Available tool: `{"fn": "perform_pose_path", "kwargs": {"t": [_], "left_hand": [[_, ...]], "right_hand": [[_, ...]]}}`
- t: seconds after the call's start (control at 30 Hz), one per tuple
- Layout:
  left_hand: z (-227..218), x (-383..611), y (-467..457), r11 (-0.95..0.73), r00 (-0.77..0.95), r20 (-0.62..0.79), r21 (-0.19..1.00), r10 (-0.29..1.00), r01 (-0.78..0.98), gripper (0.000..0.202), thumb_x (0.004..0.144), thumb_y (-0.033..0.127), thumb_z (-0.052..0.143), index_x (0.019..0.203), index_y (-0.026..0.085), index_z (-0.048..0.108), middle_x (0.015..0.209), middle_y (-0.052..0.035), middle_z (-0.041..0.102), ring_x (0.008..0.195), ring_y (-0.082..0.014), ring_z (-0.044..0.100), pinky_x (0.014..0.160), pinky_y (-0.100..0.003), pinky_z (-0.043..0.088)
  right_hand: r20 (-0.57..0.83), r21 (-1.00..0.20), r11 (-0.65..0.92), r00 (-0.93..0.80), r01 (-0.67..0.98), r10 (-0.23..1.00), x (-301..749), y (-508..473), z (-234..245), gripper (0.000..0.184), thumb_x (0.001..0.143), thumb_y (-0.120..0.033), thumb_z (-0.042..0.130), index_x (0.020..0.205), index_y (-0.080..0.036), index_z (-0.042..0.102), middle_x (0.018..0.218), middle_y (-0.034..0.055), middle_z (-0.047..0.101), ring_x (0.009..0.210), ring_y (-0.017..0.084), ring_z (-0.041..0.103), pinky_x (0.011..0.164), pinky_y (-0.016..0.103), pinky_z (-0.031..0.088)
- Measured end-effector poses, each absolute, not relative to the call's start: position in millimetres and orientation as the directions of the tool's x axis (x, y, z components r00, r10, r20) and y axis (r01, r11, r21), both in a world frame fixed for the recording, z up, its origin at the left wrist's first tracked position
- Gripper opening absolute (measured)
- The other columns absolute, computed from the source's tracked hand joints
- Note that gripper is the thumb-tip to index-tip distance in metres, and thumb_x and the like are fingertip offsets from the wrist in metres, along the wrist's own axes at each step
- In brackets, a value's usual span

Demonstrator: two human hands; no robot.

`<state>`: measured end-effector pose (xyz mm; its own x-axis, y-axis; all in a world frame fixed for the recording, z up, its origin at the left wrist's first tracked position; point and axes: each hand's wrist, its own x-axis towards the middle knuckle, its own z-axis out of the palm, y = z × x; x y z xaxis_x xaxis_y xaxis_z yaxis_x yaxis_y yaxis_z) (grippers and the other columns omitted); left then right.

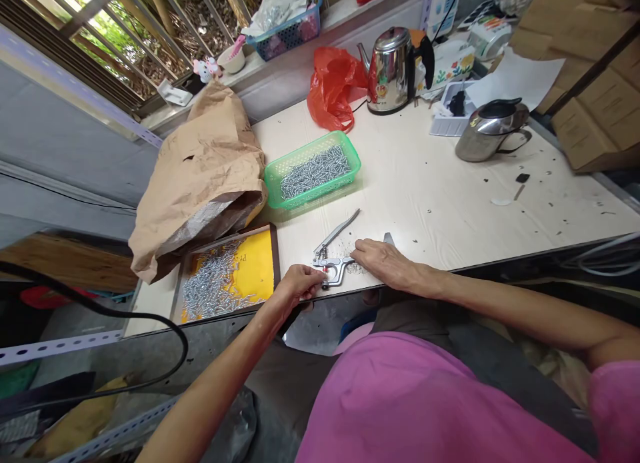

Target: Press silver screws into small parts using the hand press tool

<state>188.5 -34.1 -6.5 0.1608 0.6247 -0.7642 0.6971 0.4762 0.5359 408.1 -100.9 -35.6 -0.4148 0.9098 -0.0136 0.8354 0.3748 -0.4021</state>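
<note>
Silver snap-fastener pliers (340, 268) lie at the table's front edge, their upper handle raised and a spring showing near the pivot. My right hand (377, 260) is closed over the lower handle, whose end sticks out past my fingers. At the jaw, my left hand (303, 281) pinches with thumb and forefinger; what sits between the fingertips is too small to make out. A little red shows inside the jaw. Left of that hand, a shallow tray (275, 250) with a yellow bottom holds many small metal pins or screws (210, 280).
Beyond the pliers stands a green basket (353, 176) of similar metal pieces (315, 173). A crumpled brown paper bag (200, 163) leans over the tray. Farther back are a red plastic bag (333, 90), a kettle (393, 70) and a steel jug (487, 133). Cartons (590, 116) stand right.
</note>
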Motion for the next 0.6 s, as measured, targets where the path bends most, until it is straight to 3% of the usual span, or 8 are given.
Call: {"fn": "perform_pose_path", "kwargs": {"t": [0.1,0.2,0.3,0.4,0.6], "left_hand": [[-6.4,185.8,-35.2,0.459,0.187,-0.766,0.54,0.614,0.705,0.027,0.069,0.034,0.074,0.059,0.014,0.058,0.037,0.0072,0.043,0.033,-0.0039,0.033,0.038,-0.019,0.023],[-7.0,183.5,-37.7,0.452,0.193,-0.759,0.548,0.621,0.704,0.029,0.067,0.038,0.076,0.064,0.013,0.062,0.038,0.0074,0.043,0.035,-0.004,0.033,0.038,-0.019,0.023],[-7.0,182.8,-41.0,0.453,0.172,-0.749,0.55,0.64,0.702,0.031,0.065,0.04,0.077,0.066,0.013,0.063,0.039,0.0076,0.043,0.036,-0.0041,0.032,0.038,-0.019,0.024],[-6.3,183.5,-43.7,0.455,0.169,-0.74,0.559,0.651,0.693,0.031,0.064,0.04,0.077,0.066,0.012,0.063,0.041,0.0076,0.043,0.037,-0.0041,0.033,0.038,-0.019,0.025],[-5.6,183.1,-48.5,0.478,0.14,-0.747,0.545,0.65,0.689,0.031,0.065,0.04,0.076,0.07,0.012,0.063,0.044,0.0071,0.044,0.039,-0.0052,0.034,0.039,-0.02,0.026]], "right_hand": [[0.019,-0.439,0.396,-0.433,0.806,0.901,416.6,-91.3,-35.1,0.02,0.096,-0.029,0.051,0.105,-0.015,0.061,0.113,0.0138,0.057,0.099,0.023,0.054,0.08,0.034,0.044],[0.043,-0.374,0.408,-0.424,0.833,0.905,428.7,-73.1,-31.8,0.068,0.08,-0.056,0.067,0.131,-0.014,0.05,0.143,0.0216,0.04,0.126,0.037,0.04,0.097,0.049,0.039],[-0.058,-0.311,0.437,-0.476,0.844,0.877,436.0,-53.5,-29.0,0.1,0.065,-0.067,0.074,0.141,-0.011,0.039,0.15,0.0247,0.031,0.136,0.044,0.026,0.104,0.058,0.03],[-0.099,-0.284,0.496,-0.539,0.821,0.836,435.1,-41.9,-26.8,0.1,0.064,-0.068,0.073,0.138,-0.008,0.042,0.142,0.0242,0.043,0.13,0.042,0.034,0.104,0.058,0.028],[-0.08,-0.25,0.487,-0.519,0.837,0.851,427.0,-47.5,-21.7,0.078,0.072,-0.054,0.072,0.131,-0.01,0.049,0.122,0.019,0.058,0.111,0.036,0.047,0.096,0.05,0.032]]}}
